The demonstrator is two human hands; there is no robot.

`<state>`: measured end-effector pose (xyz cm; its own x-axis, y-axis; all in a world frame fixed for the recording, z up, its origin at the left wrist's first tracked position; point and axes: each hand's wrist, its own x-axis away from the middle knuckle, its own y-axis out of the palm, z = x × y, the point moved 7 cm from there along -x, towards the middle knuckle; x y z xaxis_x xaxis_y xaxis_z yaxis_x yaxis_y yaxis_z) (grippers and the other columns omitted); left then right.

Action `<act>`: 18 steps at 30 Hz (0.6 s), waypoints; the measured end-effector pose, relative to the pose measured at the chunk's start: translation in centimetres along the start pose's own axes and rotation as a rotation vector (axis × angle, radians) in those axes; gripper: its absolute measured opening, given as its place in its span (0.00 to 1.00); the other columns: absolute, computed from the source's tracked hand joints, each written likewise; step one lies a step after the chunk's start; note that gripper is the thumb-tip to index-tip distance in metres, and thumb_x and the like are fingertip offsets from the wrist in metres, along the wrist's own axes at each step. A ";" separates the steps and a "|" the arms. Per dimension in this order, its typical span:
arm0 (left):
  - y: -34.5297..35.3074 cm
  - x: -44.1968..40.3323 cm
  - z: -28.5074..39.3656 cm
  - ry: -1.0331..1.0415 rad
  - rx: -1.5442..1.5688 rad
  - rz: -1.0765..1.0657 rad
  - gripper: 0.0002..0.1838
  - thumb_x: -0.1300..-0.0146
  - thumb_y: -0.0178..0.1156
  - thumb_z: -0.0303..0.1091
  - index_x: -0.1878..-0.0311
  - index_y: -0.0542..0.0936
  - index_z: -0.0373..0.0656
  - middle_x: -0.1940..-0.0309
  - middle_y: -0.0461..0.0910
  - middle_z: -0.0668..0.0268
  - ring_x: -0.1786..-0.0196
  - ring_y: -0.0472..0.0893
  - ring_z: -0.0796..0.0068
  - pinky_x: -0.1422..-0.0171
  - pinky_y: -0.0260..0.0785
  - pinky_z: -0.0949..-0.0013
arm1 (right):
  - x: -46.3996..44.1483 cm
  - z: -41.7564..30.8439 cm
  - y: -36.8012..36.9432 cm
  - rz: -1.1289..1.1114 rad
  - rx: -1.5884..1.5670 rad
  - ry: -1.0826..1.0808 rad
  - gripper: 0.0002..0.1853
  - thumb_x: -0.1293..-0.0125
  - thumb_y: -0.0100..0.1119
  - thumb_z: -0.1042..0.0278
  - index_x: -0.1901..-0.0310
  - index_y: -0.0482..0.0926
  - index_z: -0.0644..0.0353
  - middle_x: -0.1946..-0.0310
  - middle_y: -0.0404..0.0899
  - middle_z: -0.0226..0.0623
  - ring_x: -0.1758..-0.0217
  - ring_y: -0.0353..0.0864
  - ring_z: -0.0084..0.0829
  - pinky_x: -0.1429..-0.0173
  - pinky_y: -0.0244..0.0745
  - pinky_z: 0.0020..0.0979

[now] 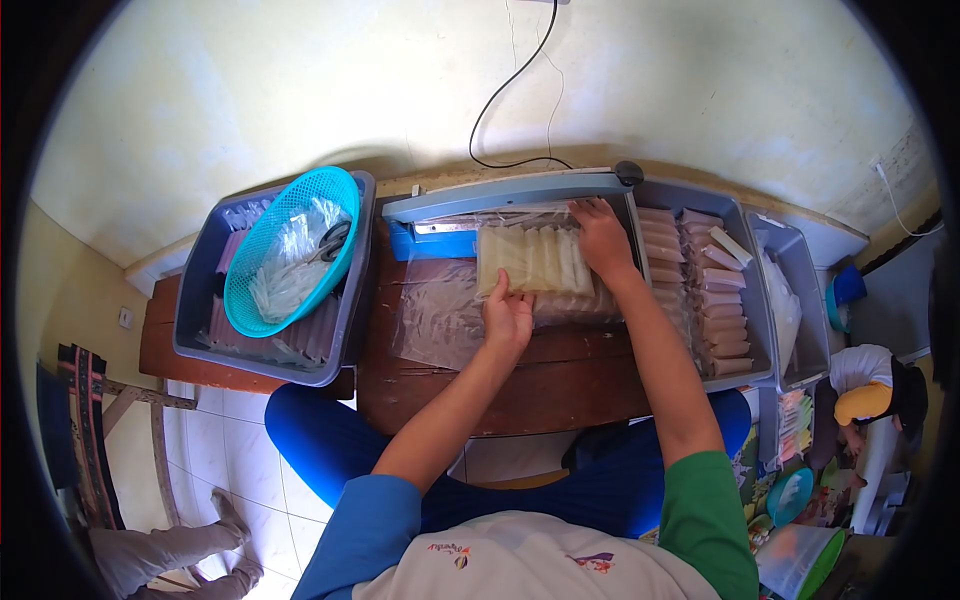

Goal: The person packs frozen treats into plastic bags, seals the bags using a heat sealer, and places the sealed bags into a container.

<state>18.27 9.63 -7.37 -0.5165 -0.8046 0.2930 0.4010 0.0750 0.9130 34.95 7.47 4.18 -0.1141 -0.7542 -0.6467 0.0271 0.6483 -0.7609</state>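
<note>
A clear plastic pack of pale yellow tubes (535, 258) lies in front of me, the tubes side by side. My left hand (510, 318) grips its lower edge, with the thumb on top. At the pack's upper right, my right hand (603, 238) has its fingers closed on the plastic edge; the fingertips are partly hidden. Directly behind the pack is a bag sealer with a long grey arm (500, 192) and a blue base (440, 246). Flat clear plastic bags (435, 315) lie beneath and left of the pack.
At left, a turquoise basket (237, 290) holding plastic and scissors rests on a grey tub (190, 320). To the right stand a grey bin (755, 300) of filled tubes and another grey bin (812, 300). Two other people are partly visible at the lower left and right.
</note>
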 end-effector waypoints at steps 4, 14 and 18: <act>0.3 0.3 0.0 -0.013 -0.001 0.020 0.19 0.31 0.55 0.40 0.41 0.70 0.42 0.43 0.73 0.62 0.38 0.71 0.64 0.32 0.62 0.59 | -0.3 -2.0 -2.0 -0.020 -0.072 0.054 0.13 0.46 0.51 0.77 0.61 0.83 0.61 0.61 0.84 0.42 0.55 0.80 0.42 0.44 0.71 0.40; 0.2 0.6 0.0 0.012 -0.008 0.059 0.21 0.30 0.54 0.39 0.38 0.67 0.44 0.40 0.70 0.63 0.36 0.69 0.64 0.30 0.60 0.58 | -11.3 -3.0 -2.9 0.031 -0.462 0.070 0.08 0.48 0.60 0.76 0.66 0.85 0.59 0.72 0.82 0.44 0.66 0.81 0.43 0.58 0.76 0.38; 0.5 0.8 0.0 0.018 -0.015 0.075 0.21 0.30 0.54 0.39 0.38 0.67 0.43 0.40 0.71 0.62 0.36 0.69 0.64 0.30 0.60 0.58 | -15.1 -1.5 3.8 -0.448 -0.546 0.118 0.09 0.46 0.63 0.72 0.63 0.86 0.61 0.69 0.85 0.43 0.67 0.85 0.37 0.58 0.78 0.33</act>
<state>18.04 9.04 -6.66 -0.4713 -0.8073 0.3551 0.4496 0.1264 0.8842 35.24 21.50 11.17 -0.1052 -0.9638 -0.2452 -0.5451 0.2621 -0.7964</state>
